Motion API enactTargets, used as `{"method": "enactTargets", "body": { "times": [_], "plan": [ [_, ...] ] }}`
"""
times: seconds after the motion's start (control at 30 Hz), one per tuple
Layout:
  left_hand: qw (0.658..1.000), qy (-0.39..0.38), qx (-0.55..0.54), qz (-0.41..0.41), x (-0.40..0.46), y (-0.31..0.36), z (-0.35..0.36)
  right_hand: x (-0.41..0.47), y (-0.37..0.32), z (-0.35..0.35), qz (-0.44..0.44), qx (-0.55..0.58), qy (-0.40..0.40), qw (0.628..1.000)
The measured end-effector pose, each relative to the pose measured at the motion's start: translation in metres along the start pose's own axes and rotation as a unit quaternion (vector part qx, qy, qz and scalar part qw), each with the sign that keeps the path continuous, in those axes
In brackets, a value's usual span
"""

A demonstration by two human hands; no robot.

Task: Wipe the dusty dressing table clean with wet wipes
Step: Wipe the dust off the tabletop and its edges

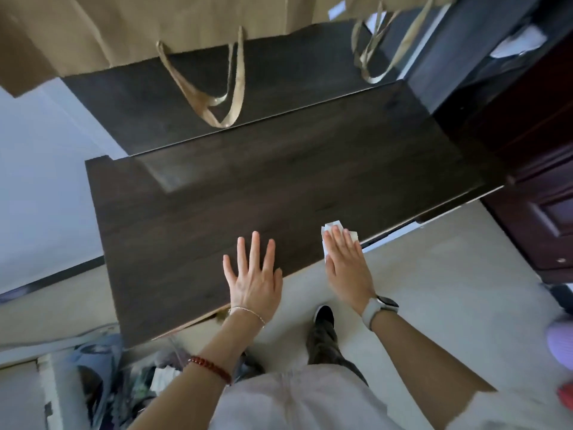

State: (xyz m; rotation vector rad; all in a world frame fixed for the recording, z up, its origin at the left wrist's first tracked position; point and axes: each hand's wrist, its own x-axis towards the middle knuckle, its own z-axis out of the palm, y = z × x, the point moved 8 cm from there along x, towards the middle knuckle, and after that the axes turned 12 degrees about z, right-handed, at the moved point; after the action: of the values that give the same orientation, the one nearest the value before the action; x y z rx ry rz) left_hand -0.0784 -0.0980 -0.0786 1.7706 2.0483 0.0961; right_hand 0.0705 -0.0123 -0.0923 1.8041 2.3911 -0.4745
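The dark brown dressing table (217, 206) fills the middle of the view, its front edge running diagonally from lower left to right. My left hand (252, 280) lies flat on the tabletop near the front edge, fingers spread and straight. My right hand (345, 262) presses a folded white wet wipe (333, 228) flat against the top, right at the front edge. Corners of the wipe stick out beyond the fingertips and on both sides of the hand.
Brown paper bags (130, 29) with ribbon handles (217, 97) stand at the back of the table. A dark wooden cabinet (533, 187) is at the right. A pile of clutter (102, 377) lies on the floor under the table's left end.
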Motion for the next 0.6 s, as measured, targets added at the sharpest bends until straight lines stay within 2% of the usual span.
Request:
{"method": "enactTargets", "body": {
  "times": [0.27,0.47,0.6],
  "plan": [
    [0.999,-0.033,0.027,0.015,0.109,0.103,0.008,0.088,0.122,-0.056,0.021,-0.001,0.037,0.999],
    [0.998,-0.039,0.037,0.025,0.208,0.198,0.017,0.170,0.241,-0.099,0.100,0.008,0.051,0.994],
    [0.998,-0.033,0.038,0.023,0.253,0.237,0.019,0.214,0.279,-0.120,0.125,0.035,0.062,0.990]
  ]
}}
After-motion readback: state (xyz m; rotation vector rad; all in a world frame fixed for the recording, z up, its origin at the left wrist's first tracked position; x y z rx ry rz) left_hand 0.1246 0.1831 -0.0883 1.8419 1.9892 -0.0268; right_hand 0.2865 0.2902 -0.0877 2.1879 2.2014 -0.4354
